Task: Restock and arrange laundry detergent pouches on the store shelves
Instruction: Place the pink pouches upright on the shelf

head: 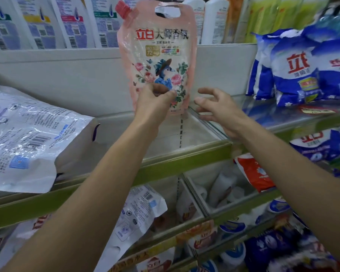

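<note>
A pink detergent pouch [157, 54] with a red cap and rose print stands upright at the back of the middle shelf [185, 154]. My left hand [155, 101] pinches its lower front. To the right, my right hand [218, 110] hovers with fingers spread, just off the pouch's edge and above a glass divider [208, 122]. A large white pouch [28, 138] lies flat on the same shelf at the left, back label up.
Blue and white detergent bags [302, 69] fill the shelf section on the right. White bottles and labelled pouches line the upper shelf [47, 22]. Lower shelves hold more pouches [137, 214], a red bag [253, 171] and several bottles.
</note>
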`<state>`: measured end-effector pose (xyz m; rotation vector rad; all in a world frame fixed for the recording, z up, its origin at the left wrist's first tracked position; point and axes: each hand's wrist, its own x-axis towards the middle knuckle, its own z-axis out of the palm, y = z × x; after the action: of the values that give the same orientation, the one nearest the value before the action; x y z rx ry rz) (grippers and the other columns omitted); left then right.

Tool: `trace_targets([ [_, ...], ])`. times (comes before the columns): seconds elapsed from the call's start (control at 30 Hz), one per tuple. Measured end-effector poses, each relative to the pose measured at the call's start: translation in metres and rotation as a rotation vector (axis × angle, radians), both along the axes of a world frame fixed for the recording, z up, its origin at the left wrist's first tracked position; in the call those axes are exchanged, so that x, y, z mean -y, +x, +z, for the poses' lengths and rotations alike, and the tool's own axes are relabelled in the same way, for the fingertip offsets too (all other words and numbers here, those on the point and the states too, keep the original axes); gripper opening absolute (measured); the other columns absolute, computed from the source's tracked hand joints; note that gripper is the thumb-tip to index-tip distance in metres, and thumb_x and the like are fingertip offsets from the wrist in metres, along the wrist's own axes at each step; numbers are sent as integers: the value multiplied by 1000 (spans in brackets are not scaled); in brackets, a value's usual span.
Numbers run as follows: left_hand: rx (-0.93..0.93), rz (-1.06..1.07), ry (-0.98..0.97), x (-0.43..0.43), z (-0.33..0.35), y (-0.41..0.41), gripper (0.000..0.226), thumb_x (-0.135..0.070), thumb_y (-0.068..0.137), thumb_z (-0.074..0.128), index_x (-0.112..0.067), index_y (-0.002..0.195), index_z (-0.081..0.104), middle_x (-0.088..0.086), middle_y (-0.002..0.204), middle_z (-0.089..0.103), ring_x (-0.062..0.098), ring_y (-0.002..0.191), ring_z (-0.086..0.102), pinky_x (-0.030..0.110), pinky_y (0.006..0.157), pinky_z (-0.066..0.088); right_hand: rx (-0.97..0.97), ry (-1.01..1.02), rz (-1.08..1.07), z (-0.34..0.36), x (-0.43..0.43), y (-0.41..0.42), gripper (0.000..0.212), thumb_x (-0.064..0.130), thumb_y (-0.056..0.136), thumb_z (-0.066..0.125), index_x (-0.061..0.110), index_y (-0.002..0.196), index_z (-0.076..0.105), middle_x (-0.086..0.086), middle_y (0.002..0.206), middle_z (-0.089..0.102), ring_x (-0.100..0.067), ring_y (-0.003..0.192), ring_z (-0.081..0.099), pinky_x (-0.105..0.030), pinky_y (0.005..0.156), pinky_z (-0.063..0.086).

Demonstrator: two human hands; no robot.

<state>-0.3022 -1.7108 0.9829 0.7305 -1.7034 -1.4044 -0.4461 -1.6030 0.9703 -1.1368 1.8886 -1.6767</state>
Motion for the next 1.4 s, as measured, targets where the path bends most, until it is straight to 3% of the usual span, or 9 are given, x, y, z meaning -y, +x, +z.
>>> trace_targets([
  [0.1,34,-128,-10,-24,-2,-10,18,-24,94,70,-19,108,60,4,104,66,16,90,63,28,77,56,-23,-31,-25,3,-23,7,34,19,100,60,11,132,55,-16,124,64,-24,107,67,-36,89,60],
  [0.23,56,-257,-25,-63,0,-24,25,-22,95,68,-17,119,60,4,110,66,18,104,64,34,90,55,-83,-66,-9,6,-62,10,30,18,100,59,11,130,59,-10,115,69,-19,101,70,-34,84,61],
  [0.5,25,-429,-93,-137,-3,-73,21,-20,95,69,-17,115,64,2,100,70,10,89,68,30,85,58,-73,-153,-172,-11,-159,-10,26,13,101,56,10,126,62,0,109,73,-17,96,72,-34,83,60],
  [0.63,0,-580,-43,-190,-21,-101,13,-13,93,69,-20,103,64,4,94,69,20,90,71,44,89,60,-47,-127,-280,-28,-219,-21,23,10,102,54,9,123,63,0,105,73,-15,95,71,-31,82,59],
  [0.73,26,-632,-72,-226,-38,-114,12,-14,96,67,-20,106,64,1,96,70,13,86,69,28,76,56,-25,-78,-319,-44,-259,-27,24,14,102,55,13,125,63,-1,108,73,-19,98,71,-37,86,60],
  [0.87,100,-694,-51,-281,-68,-128,11,-17,98,65,-20,109,64,0,100,69,7,87,67,21,74,54,33,-19,-379,-76,-318,-35,25,16,103,55,15,127,62,-3,113,72,-20,103,71,-37,88,60],
  [1.03,206,-757,6,-329,-116,-134,18,-20,100,64,-18,118,64,0,103,68,11,95,68,32,86,58,114,55,-399,-126,-371,-39,22,23,102,57,26,124,62,0,122,67,-13,107,69,-39,95,58],
  [1.23,354,-825,3,-365,-178,-133,33,-26,101,62,-24,135,60,-3,123,68,11,112,64,31,94,55,243,88,-432,-196,-414,-35,27,23,101,58,28,128,61,5,127,65,-10,116,64,-38,98,56],
  [1.4,431,-916,46,-387,-233,-135,35,-24,101,62,-24,136,60,-2,124,69,12,115,65,33,97,55,320,144,-501,-250,-441,-28,32,28,101,59,26,133,59,6,127,64,-10,114,65,-38,95,57],
])
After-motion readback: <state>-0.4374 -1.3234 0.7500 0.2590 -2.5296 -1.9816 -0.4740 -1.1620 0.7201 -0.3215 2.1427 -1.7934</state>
